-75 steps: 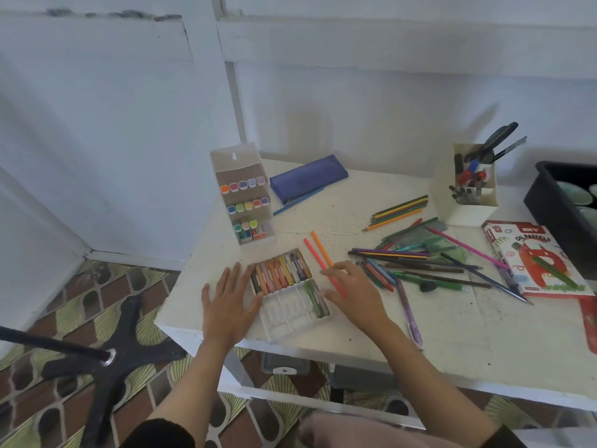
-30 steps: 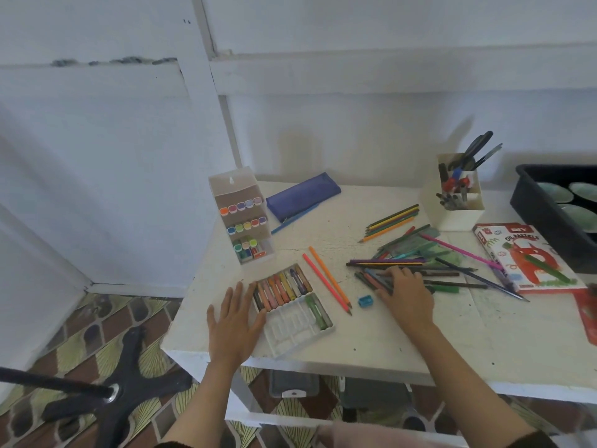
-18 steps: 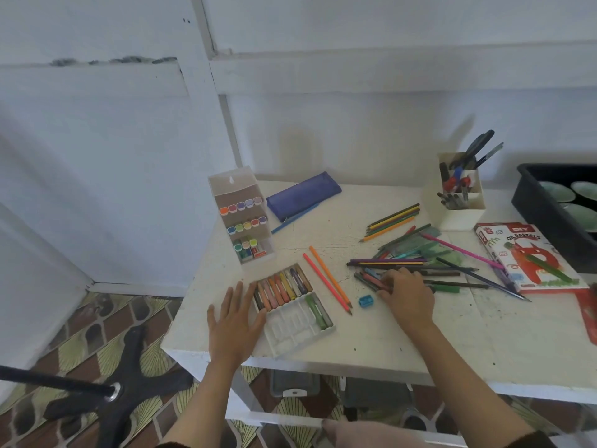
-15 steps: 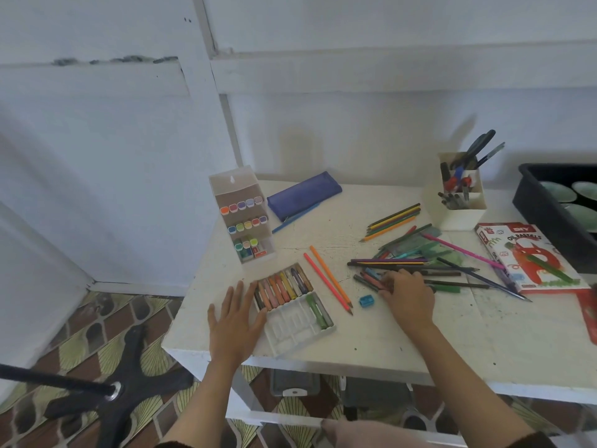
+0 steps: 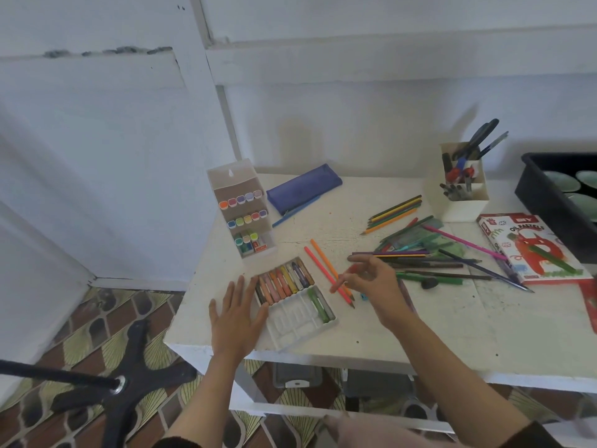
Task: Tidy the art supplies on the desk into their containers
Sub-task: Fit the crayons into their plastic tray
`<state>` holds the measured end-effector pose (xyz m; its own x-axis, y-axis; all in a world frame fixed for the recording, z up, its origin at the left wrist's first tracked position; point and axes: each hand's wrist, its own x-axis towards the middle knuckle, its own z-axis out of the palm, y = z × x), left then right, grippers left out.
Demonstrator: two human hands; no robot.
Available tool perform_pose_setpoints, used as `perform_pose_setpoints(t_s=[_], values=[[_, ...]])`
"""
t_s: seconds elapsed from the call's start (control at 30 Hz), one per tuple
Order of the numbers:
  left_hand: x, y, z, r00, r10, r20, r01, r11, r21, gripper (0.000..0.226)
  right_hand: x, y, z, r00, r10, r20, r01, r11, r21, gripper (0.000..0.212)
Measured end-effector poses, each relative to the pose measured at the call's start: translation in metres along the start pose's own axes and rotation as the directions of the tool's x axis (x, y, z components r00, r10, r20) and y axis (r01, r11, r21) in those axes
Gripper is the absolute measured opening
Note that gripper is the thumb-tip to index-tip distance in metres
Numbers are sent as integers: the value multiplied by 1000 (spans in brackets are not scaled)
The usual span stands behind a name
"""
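Left hand (image 5: 237,313) lay spread, steadying the pastel tray (image 5: 295,303); right hand (image 5: 371,282) pinched a red pastel (image 5: 337,286), needing an empty slot next.

The red box (image 5: 529,250) reads "OIL PASTELS" and "DIY".

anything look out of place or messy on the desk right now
Yes. A jumble of coloured pencils and pens lies crisscrossed on the desk instead of in the white holder. The pastel tray sits askew at the front edge, many slots empty, and one green crayon rests on the oil pastels box.
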<state>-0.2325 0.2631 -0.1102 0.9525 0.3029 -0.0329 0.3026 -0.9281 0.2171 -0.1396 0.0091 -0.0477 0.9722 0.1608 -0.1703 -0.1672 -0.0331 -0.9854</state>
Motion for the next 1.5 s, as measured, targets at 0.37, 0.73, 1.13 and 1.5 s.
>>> perform_pose_setpoints(t_s=[0.37,0.73,1.13,1.5], values=[[0,0,-1,1000,7,-23,-8,1000,-23,78,2,17,60,932,-95,350,324,654,-683,32],[1,0,-1,1000,8,-14,-9,1000,-29,77,7,44,60,961,-154,229,274,623,-732,45],[4,3,-3,999,-14,32,14,1000,-16,84,19,42,11,829,-534,167,366,292,-884,28],[7,-1,7,1000,1,-19,-2,1000,-23,81,43,25,-22,956,-282,85,131,148,-980,23]])
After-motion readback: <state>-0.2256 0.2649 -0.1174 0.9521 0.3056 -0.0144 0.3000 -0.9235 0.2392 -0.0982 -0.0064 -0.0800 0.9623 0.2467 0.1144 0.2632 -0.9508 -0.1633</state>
